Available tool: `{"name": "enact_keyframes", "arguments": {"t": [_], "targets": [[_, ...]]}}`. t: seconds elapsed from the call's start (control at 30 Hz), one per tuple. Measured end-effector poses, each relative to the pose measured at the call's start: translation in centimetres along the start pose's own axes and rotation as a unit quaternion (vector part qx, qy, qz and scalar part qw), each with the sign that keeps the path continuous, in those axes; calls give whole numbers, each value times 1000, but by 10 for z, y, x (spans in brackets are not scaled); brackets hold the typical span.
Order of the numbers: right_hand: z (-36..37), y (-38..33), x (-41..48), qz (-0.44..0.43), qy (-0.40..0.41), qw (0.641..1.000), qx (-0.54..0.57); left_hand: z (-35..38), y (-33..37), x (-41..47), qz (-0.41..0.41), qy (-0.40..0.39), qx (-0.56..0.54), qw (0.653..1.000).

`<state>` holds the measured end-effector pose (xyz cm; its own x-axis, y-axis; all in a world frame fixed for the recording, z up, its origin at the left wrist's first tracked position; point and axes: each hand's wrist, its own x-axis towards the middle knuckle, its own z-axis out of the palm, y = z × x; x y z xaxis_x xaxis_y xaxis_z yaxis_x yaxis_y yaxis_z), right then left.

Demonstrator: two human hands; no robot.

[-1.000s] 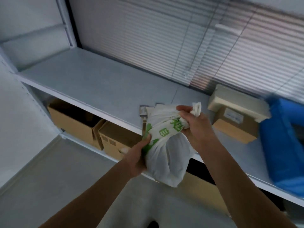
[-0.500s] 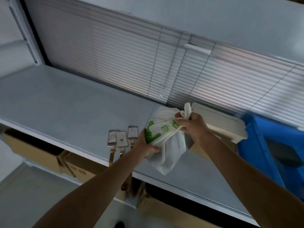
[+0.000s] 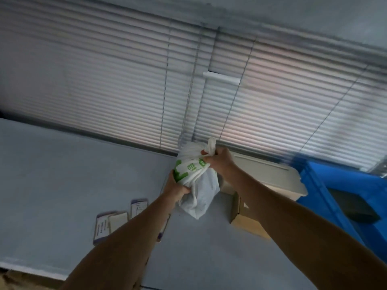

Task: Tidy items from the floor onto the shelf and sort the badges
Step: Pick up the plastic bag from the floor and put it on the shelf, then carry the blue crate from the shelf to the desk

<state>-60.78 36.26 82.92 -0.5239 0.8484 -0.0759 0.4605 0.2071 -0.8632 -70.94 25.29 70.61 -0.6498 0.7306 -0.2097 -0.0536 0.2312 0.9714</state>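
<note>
A tied white plastic bag with green print (image 3: 199,185) hangs above the grey shelf (image 3: 62,174), near its back by the blinds. My right hand (image 3: 219,162) grips the knotted top of the bag. My left hand (image 3: 178,188) holds its lower left side. Several badges (image 3: 111,223) lie flat on the shelf below and left of the bag, partly hidden by my left forearm.
A cream box (image 3: 270,176) on a brown cardboard box (image 3: 247,220) stands just right of the bag. A blue plastic crate (image 3: 345,197) sits at the far right. Closed window blinds (image 3: 125,91) run along the back of the shelf.
Both hands have carried the bag farther over the shelf toward the blinds. The view has tilted up, so the lower shelf with its boxes has dropped out of sight.
</note>
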Motion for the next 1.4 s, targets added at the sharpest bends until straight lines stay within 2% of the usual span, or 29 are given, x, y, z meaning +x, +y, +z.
{"name": "enact_keyframes", "arguments": {"t": [0.1,0.17,0.23,0.33,0.4,0.53,0.7,0.9,1.0,1.1,1.17,1.2,1.3,1.4], "targets": [[2,11,-5,-4,-8,993,-114,7,1,-3,10,2,47,999],[3,22,-14,-23,-19,976,-217,8,-4,-14,22,12,99,995],[5,38,-24,-64,-47,948,-309,7,-11,-29,45,12,173,984],[15,65,-43,-124,-83,884,-443,8,-26,-44,75,-12,314,946],[24,83,-51,-134,-104,865,-472,10,-35,-44,101,-21,367,924],[40,106,-50,-94,-145,870,-461,14,-45,-33,113,-13,395,912],[48,108,-31,-87,-138,885,-437,17,-54,-6,126,-10,404,906],[39,91,-26,-79,-155,872,-457,8,-47,7,134,-18,414,900],[23,82,-43,-72,-150,894,-416,5,-36,-11,139,-12,397,907],[-3,72,-75,-70,-135,930,-336,10,-19,-51,185,74,321,926],[-27,69,-103,-53,-106,948,-297,21,-5,-77,216,96,287,928],[-40,70,-118,-42,-89,958,-271,28,0,-89,223,84,276,931],[-89,84,-174,16,-12,985,-170,63,20,-122,211,-23,239,947],[-145,108,-234,77,88,982,-149,108,37,-140,193,-130,256,938]]}}
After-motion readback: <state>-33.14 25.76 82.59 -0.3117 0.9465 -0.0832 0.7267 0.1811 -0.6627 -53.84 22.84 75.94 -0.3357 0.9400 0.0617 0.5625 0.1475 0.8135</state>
